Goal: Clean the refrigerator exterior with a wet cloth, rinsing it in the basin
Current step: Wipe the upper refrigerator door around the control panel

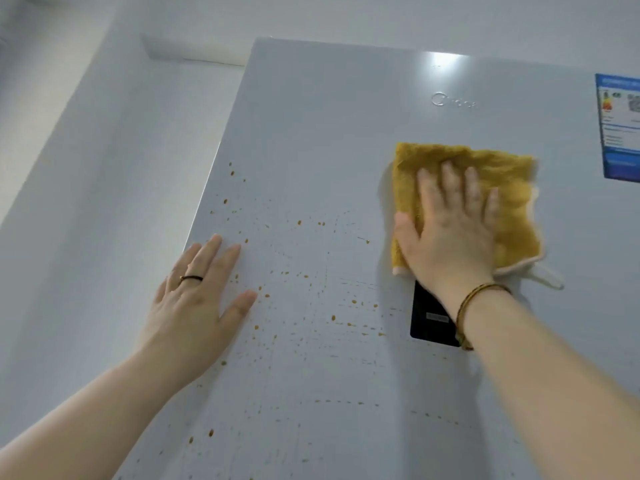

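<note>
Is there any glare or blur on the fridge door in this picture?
Head view: bright glare patch near the top of the fridge door, above the logo; the label at right is blurred, unreadable; a faint shadow lies left of the cloth under the right hand.

Both arms are bare from the forearm down to the hand. The left hand point(194, 306) wears one thin dark ring point(191, 278), a narrow band with a small gold-coloured glint at its left side. The wrist below the right hand point(446, 237) carries a bracelet point(462, 306) of several thin cords, brown and golden-yellow, with a small knot or bead at its lower end.
</note>
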A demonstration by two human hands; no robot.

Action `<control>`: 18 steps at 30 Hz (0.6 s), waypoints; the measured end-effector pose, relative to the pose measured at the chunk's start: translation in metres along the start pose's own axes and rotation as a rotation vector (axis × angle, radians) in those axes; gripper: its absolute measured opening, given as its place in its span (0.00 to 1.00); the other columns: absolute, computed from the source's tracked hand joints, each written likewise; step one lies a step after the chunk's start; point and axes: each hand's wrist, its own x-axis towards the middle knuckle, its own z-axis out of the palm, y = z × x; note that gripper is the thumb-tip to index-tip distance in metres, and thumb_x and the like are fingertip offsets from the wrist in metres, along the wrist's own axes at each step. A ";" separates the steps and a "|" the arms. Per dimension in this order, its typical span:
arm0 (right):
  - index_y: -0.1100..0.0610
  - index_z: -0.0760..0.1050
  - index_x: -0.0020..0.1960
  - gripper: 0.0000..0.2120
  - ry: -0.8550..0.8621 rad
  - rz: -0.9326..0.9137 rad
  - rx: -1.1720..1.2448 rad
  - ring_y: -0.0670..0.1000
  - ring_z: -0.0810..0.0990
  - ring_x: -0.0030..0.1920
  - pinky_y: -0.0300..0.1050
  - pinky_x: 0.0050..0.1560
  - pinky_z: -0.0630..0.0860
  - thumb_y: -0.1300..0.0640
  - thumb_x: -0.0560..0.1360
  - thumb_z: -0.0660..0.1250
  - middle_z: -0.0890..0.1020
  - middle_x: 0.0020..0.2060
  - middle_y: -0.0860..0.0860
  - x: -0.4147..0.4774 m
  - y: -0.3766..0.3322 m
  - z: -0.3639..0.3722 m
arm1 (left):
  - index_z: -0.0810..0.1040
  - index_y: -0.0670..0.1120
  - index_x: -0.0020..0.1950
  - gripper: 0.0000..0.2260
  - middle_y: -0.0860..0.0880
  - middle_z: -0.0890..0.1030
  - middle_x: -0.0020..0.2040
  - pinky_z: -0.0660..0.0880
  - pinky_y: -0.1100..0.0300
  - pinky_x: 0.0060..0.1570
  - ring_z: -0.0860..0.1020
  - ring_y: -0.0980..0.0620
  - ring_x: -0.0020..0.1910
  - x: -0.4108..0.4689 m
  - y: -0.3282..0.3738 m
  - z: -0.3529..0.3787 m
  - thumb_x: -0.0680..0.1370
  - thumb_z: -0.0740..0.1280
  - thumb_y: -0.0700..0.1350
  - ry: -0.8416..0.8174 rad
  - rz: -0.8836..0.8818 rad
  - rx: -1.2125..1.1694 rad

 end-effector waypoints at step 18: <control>0.57 0.72 0.64 0.26 0.142 -0.526 0.092 0.58 0.62 0.68 0.57 0.66 0.52 0.47 0.71 0.54 0.74 0.64 0.58 -0.064 -0.077 0.050 | 0.44 0.61 0.73 0.35 0.66 0.35 0.64 0.38 0.68 0.65 0.33 0.71 0.61 0.000 -0.024 0.001 0.66 0.38 0.67 -0.022 0.110 -0.017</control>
